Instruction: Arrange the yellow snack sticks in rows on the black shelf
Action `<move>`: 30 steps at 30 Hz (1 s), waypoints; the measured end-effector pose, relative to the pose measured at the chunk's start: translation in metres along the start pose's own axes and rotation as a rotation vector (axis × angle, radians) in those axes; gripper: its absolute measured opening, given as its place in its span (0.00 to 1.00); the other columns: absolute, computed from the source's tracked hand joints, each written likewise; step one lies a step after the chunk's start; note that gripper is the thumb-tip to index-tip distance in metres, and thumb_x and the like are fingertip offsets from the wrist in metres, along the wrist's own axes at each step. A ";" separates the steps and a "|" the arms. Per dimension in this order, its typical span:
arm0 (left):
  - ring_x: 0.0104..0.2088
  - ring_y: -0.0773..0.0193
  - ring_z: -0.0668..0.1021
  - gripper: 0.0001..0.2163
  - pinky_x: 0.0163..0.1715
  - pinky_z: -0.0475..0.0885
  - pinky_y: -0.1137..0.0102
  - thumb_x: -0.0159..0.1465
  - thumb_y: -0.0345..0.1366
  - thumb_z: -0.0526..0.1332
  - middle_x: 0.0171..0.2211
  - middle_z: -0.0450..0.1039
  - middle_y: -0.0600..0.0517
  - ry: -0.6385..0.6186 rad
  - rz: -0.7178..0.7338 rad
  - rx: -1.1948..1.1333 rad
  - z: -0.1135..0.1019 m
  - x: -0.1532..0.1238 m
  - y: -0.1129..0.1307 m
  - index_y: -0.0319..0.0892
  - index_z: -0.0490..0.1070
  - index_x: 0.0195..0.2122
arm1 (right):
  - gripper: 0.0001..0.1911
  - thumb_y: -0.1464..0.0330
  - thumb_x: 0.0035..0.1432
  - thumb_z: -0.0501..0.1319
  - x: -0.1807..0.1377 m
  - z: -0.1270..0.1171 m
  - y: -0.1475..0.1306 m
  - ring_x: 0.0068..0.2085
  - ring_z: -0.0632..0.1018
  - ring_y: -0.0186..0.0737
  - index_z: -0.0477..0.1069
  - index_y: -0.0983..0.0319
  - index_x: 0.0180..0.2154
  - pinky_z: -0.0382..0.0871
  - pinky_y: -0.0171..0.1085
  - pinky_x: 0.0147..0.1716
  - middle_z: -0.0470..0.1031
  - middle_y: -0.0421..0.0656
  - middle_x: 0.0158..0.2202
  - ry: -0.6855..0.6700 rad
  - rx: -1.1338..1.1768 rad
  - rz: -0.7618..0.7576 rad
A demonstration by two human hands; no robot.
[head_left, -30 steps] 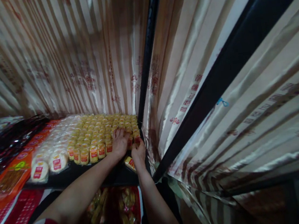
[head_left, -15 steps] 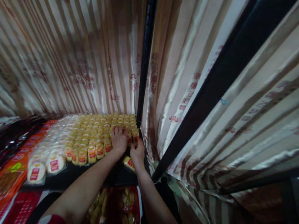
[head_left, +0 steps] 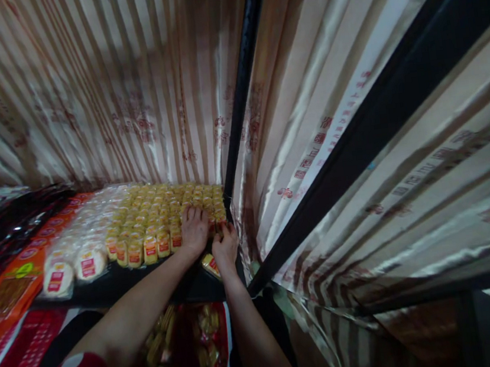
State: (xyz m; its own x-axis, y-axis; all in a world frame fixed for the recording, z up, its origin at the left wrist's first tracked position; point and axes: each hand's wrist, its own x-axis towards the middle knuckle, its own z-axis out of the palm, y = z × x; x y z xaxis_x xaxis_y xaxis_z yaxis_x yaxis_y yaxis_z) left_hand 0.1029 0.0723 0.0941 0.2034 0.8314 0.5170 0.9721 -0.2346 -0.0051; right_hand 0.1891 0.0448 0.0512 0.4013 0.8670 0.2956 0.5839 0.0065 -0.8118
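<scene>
Rows of small yellow wrapped cakes (head_left: pixel 146 219) with red labels stand packed together on a dark shelf (head_left: pixel 127 284). My left hand (head_left: pixel 196 232) lies over the front right part of these rows, its fingers stretched forward across the packets. At the right front corner, the fingers of my right hand (head_left: pixel 225 248) are curled in around a wrapped cake, which is mostly hidden by them. One loose wrapped cake (head_left: pixel 211 265) lies on the shelf just left of my right wrist.
Left of the cakes are clear packs of round white cakes (head_left: pixel 91 266), orange packets (head_left: pixel 14 289) and dark glossy packets (head_left: pixel 13 227). Below the shelf sits a red bag or box (head_left: pixel 218 365) with yellow wrapped pieces. Pleated curtains (head_left: pixel 147 82) and black posts (head_left: pixel 244 82) stand behind and right.
My right hand has turned slightly and shifted a little to the right at the row's front. My left hand stays on the packets; the view has tilted slightly.
</scene>
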 end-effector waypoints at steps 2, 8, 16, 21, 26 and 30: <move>0.48 0.53 0.68 0.11 0.56 0.55 0.56 0.63 0.33 0.52 0.42 0.70 0.43 0.016 0.034 -0.015 -0.004 -0.003 -0.001 0.38 0.71 0.42 | 0.23 0.76 0.52 0.50 0.000 -0.001 -0.001 0.54 0.64 0.49 0.69 0.66 0.50 0.56 0.47 0.53 0.63 0.54 0.54 0.006 0.007 -0.021; 0.51 0.52 0.66 0.12 0.52 0.61 0.56 0.63 0.33 0.52 0.45 0.68 0.43 0.014 0.141 -0.130 -0.017 -0.034 0.002 0.42 0.70 0.45 | 0.23 0.76 0.52 0.49 0.001 -0.002 -0.003 0.53 0.65 0.45 0.69 0.65 0.49 0.57 0.44 0.53 0.65 0.52 0.53 -0.016 0.021 -0.048; 0.53 0.53 0.65 0.15 0.52 0.63 0.59 0.62 0.32 0.51 0.48 0.68 0.42 -0.048 0.166 -0.249 -0.022 -0.091 0.013 0.36 0.67 0.48 | 0.23 0.76 0.53 0.49 0.001 -0.002 0.000 0.54 0.65 0.45 0.69 0.67 0.50 0.57 0.44 0.54 0.65 0.53 0.53 -0.024 0.041 -0.018; 0.55 0.53 0.65 0.15 0.52 0.65 0.57 0.63 0.32 0.50 0.51 0.67 0.39 -0.087 0.237 -0.292 -0.021 -0.103 0.013 0.35 0.67 0.49 | 0.22 0.74 0.53 0.48 0.003 0.002 0.004 0.57 0.63 0.47 0.70 0.67 0.48 0.55 0.46 0.55 0.61 0.54 0.57 -0.015 0.054 -0.010; 0.59 0.51 0.61 0.15 0.56 0.60 0.55 0.63 0.31 0.50 0.54 0.66 0.43 -0.043 0.177 -0.204 -0.023 -0.094 0.006 0.38 0.69 0.48 | 0.23 0.75 0.52 0.48 0.003 0.004 0.007 0.56 0.64 0.45 0.69 0.67 0.49 0.55 0.45 0.55 0.63 0.54 0.55 -0.016 0.085 -0.027; 0.59 0.50 0.59 0.19 0.58 0.55 0.55 0.60 0.31 0.53 0.57 0.62 0.41 -0.012 0.101 -0.124 -0.024 -0.074 -0.001 0.36 0.65 0.52 | 0.23 0.75 0.52 0.48 0.004 0.002 0.005 0.55 0.65 0.45 0.68 0.67 0.49 0.56 0.45 0.54 0.66 0.53 0.53 -0.016 0.095 -0.039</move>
State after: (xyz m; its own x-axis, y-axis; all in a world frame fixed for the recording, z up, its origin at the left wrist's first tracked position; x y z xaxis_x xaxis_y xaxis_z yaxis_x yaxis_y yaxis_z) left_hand 0.0843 -0.0012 0.0769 0.3019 0.8060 0.5091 0.9247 -0.3775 0.0493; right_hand 0.1922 0.0490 0.0475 0.3678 0.8731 0.3200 0.5288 0.0867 -0.8443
